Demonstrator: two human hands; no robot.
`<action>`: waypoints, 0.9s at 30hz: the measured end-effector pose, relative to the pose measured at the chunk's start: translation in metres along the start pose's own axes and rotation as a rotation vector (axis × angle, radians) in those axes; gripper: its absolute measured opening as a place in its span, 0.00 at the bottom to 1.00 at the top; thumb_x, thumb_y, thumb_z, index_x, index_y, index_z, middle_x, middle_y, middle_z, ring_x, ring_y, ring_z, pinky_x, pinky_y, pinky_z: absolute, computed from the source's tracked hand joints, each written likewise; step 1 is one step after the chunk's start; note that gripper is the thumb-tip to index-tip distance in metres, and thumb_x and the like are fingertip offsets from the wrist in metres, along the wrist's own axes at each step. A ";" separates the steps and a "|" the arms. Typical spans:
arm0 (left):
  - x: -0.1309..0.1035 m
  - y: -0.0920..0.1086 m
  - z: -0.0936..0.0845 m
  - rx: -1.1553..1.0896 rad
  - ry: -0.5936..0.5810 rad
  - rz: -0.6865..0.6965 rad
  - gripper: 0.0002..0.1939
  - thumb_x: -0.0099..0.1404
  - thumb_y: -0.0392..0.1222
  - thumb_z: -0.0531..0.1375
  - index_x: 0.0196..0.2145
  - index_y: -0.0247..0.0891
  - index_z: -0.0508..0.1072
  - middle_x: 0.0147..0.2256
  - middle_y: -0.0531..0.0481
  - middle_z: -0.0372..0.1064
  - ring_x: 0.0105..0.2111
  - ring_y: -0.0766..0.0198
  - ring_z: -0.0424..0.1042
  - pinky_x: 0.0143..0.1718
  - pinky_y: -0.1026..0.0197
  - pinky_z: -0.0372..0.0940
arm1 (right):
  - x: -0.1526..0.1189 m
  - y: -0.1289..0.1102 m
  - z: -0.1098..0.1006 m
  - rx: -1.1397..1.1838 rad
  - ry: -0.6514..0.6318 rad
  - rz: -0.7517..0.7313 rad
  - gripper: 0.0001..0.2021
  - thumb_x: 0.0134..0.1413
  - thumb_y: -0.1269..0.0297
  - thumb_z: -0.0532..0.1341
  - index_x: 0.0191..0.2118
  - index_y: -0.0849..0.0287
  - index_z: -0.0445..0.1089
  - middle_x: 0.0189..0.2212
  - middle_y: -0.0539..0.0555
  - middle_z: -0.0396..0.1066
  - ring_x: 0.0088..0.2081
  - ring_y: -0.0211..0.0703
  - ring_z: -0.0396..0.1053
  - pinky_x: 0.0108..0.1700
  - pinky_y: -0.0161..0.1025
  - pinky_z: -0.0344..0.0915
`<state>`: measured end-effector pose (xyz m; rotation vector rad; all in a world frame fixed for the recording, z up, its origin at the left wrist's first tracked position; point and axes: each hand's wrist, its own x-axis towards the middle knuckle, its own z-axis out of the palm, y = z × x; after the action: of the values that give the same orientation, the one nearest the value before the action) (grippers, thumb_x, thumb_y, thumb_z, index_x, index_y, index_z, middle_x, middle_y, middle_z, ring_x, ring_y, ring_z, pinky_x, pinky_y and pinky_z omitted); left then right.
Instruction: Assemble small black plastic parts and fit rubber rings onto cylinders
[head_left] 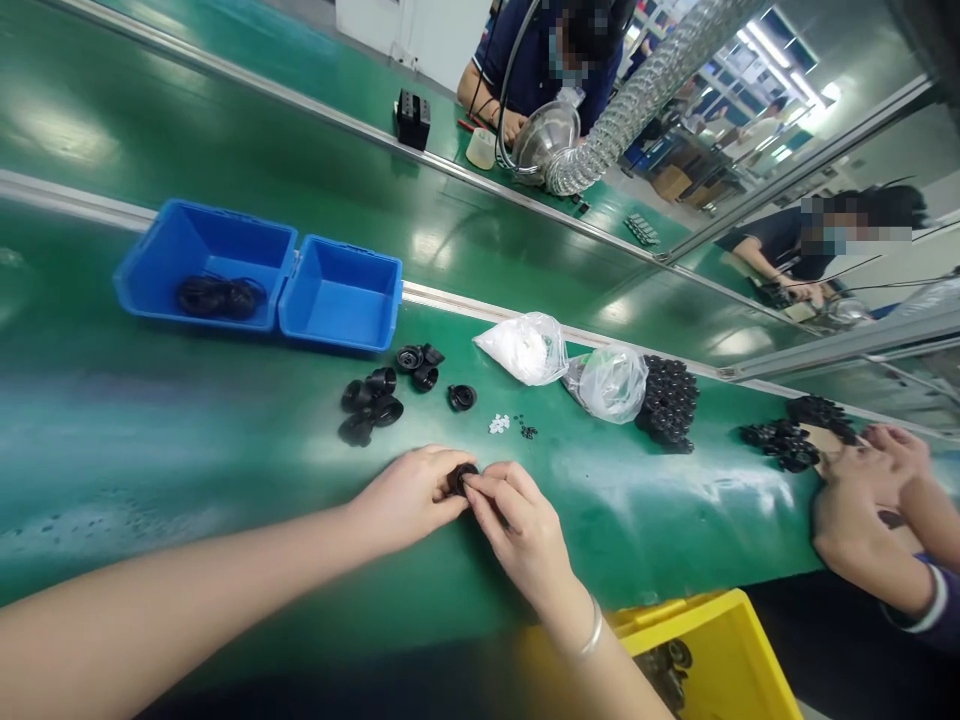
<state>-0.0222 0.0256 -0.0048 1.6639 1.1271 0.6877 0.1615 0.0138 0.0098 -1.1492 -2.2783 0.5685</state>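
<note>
Over the near part of the green bench, my left hand (pixel 420 497) grips a round black plastic cap (pixel 463 474) between thumb and fingers. My right hand (pixel 521 520) pinches at the open face of that cap; whatever its fingertips may hold is too small to make out. Just beyond my hands sit one loose black cap (pixel 462 397), a little pile of small white pieces (pixel 499 424) and some tiny black pieces (pixel 529 432). Further left, several black cup-shaped caps (pixel 371 400) lie in a loose group.
Two blue bins (pixel 341 340) stand at the back left, one with coiled black cable (pixel 217 296). Bags of white parts (pixel 525 348) and darker parts (pixel 611 383) lie beside heaped black parts (pixel 667 400). A yellow crate (pixel 757 650) is at lower right, near a co-worker's hands (pixel 862 490).
</note>
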 end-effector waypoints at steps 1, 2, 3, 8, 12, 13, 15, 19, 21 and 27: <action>0.000 0.000 0.000 -0.008 0.002 -0.004 0.19 0.59 0.36 0.57 0.49 0.40 0.71 0.43 0.47 0.69 0.29 0.66 0.70 0.32 0.63 0.67 | -0.003 0.000 0.001 -0.026 -0.010 -0.021 0.14 0.60 0.76 0.56 0.50 0.59 0.67 0.38 0.56 0.65 0.39 0.41 0.67 0.41 0.38 0.68; 0.000 0.000 0.000 -0.013 0.004 -0.006 0.19 0.58 0.36 0.57 0.49 0.40 0.71 0.43 0.47 0.69 0.29 0.66 0.70 0.33 0.63 0.67 | -0.006 0.000 0.001 -0.059 -0.019 -0.041 0.16 0.60 0.76 0.56 0.53 0.59 0.65 0.39 0.57 0.65 0.40 0.41 0.67 0.42 0.39 0.69; 0.000 0.000 0.000 -0.015 0.004 -0.008 0.20 0.58 0.35 0.57 0.49 0.40 0.71 0.44 0.46 0.69 0.30 0.66 0.71 0.34 0.63 0.68 | -0.008 0.000 0.002 -0.096 -0.029 -0.061 0.18 0.60 0.77 0.56 0.55 0.60 0.64 0.40 0.58 0.65 0.40 0.42 0.67 0.42 0.40 0.69; 0.001 0.001 -0.002 -0.004 0.010 -0.021 0.21 0.57 0.35 0.56 0.50 0.38 0.71 0.43 0.45 0.70 0.31 0.64 0.72 0.36 0.61 0.69 | -0.016 0.002 0.005 -0.247 -0.059 -0.119 0.24 0.59 0.76 0.56 0.61 0.60 0.58 0.41 0.60 0.66 0.41 0.47 0.68 0.41 0.43 0.70; 0.001 0.000 -0.002 -0.001 0.018 -0.017 0.20 0.58 0.34 0.56 0.49 0.39 0.71 0.43 0.46 0.71 0.31 0.64 0.72 0.36 0.60 0.69 | -0.012 0.000 0.006 -0.267 -0.114 -0.096 0.23 0.60 0.74 0.54 0.61 0.59 0.58 0.41 0.61 0.67 0.40 0.47 0.68 0.41 0.45 0.71; 0.001 0.000 -0.002 -0.002 0.024 -0.017 0.20 0.58 0.34 0.56 0.48 0.40 0.72 0.43 0.46 0.71 0.31 0.64 0.72 0.36 0.60 0.69 | -0.011 -0.001 0.005 -0.269 -0.127 -0.088 0.22 0.61 0.74 0.54 0.60 0.58 0.59 0.41 0.60 0.67 0.40 0.47 0.68 0.40 0.45 0.71; 0.001 0.000 -0.002 -0.014 0.034 -0.020 0.19 0.58 0.34 0.56 0.48 0.41 0.72 0.43 0.47 0.71 0.30 0.64 0.72 0.36 0.60 0.69 | -0.010 -0.001 0.005 -0.256 -0.137 -0.078 0.22 0.61 0.73 0.53 0.60 0.57 0.59 0.41 0.60 0.67 0.40 0.47 0.69 0.39 0.44 0.71; 0.001 -0.001 -0.002 -0.066 0.023 -0.023 0.21 0.57 0.35 0.58 0.50 0.40 0.71 0.43 0.46 0.71 0.31 0.64 0.72 0.38 0.59 0.70 | -0.014 0.001 0.005 -0.166 -0.019 -0.069 0.26 0.60 0.75 0.54 0.63 0.55 0.55 0.41 0.60 0.65 0.40 0.45 0.68 0.39 0.42 0.70; 0.001 -0.002 -0.002 -0.069 0.019 -0.026 0.21 0.57 0.36 0.59 0.50 0.40 0.70 0.43 0.46 0.70 0.32 0.63 0.72 0.39 0.59 0.70 | -0.016 0.003 0.006 -0.167 0.002 -0.071 0.27 0.59 0.76 0.54 0.63 0.55 0.54 0.41 0.59 0.65 0.39 0.45 0.68 0.39 0.42 0.70; 0.000 -0.005 -0.001 -0.135 0.013 -0.035 0.20 0.58 0.35 0.58 0.50 0.41 0.71 0.45 0.45 0.70 0.34 0.62 0.74 0.40 0.56 0.71 | -0.015 0.004 0.005 -0.284 -0.073 -0.113 0.26 0.58 0.75 0.54 0.62 0.56 0.56 0.40 0.59 0.67 0.37 0.46 0.67 0.35 0.42 0.69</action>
<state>-0.0244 0.0264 -0.0088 1.5244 1.0920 0.7365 0.1684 0.0030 0.0001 -1.1337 -2.5286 0.2527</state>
